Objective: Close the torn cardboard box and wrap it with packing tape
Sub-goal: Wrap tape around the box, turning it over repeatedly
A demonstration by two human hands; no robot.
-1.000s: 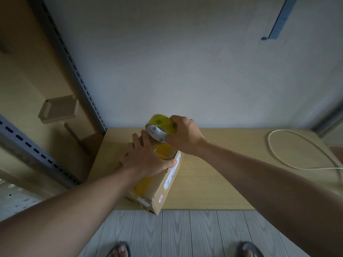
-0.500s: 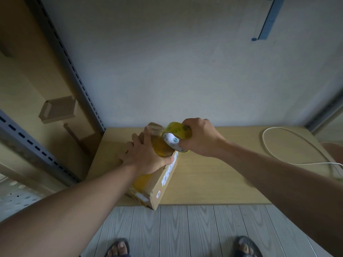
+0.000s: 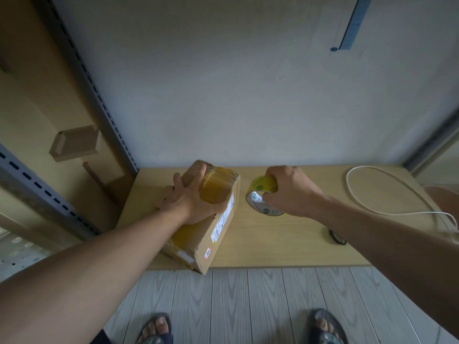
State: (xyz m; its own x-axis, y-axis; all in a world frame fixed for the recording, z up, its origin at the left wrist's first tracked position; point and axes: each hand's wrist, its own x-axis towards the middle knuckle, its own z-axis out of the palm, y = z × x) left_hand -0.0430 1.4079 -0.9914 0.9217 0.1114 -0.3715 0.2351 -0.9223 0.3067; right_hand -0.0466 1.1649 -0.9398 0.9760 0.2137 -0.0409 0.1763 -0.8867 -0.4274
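Observed from beside the table point(image 3: 273, 239): the cardboard box point(image 3: 218, 232) lies on its left part, set askew, with its near corner hanging over the front edge. Yellow tape already bands the far end and runs along the top.

The left hand point(image 3: 188, 202) lies flat on the box top, fingers spread and fairly straight, pressing on the taped area. The right hand point(image 3: 290, 192) has fingers curled round the roll of tape point(image 3: 263, 186), which is low over or on the table just beside the box. Whether a strip still joins roll and box cannot be told.

Recommendation: keep the flat hand's weight on so the box does not skid or tip off the edge. Draw the tape taut and low before carrying it round. Overlap the existing band and rub each pass down to drive out wrinkles.

A white cable point(image 3: 347, 184) lies well apart to the right and poses no hindrance.
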